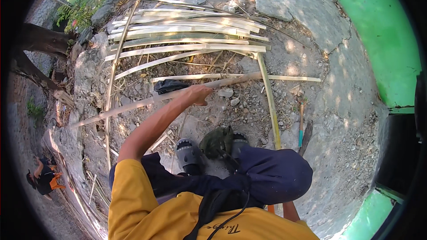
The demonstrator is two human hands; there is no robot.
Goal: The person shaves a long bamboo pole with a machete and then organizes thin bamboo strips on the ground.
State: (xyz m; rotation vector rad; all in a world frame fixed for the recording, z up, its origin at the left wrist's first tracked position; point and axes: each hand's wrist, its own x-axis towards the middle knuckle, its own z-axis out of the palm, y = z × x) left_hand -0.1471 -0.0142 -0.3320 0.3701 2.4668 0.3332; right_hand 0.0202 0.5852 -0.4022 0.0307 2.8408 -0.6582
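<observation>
My left hand point(199, 95) reaches forward with its fingers closed round a long wooden pole point(147, 101), which slants from the left up to the right. Beyond the pole lies a layer of pale split bamboo strips point(187, 49), most running left to right. Two longer strips run away from me, a left strip point(112, 80) and a right strip point(269, 100). A black plastic bag point(170, 86) touches the pole beside my left wrist. At the lower right only part of my right forearm point(291, 212) shows; the right hand is out of sight.
Between my shoes lies a dark green cloth-like bundle point(217, 141). To the right rest a thin tool with a teal handle point(301, 135) and a dark flat piece point(306, 138). A green wall point(378, 26) bounds the right; tree trunks point(44, 40) and a seated person point(44, 178) are left.
</observation>
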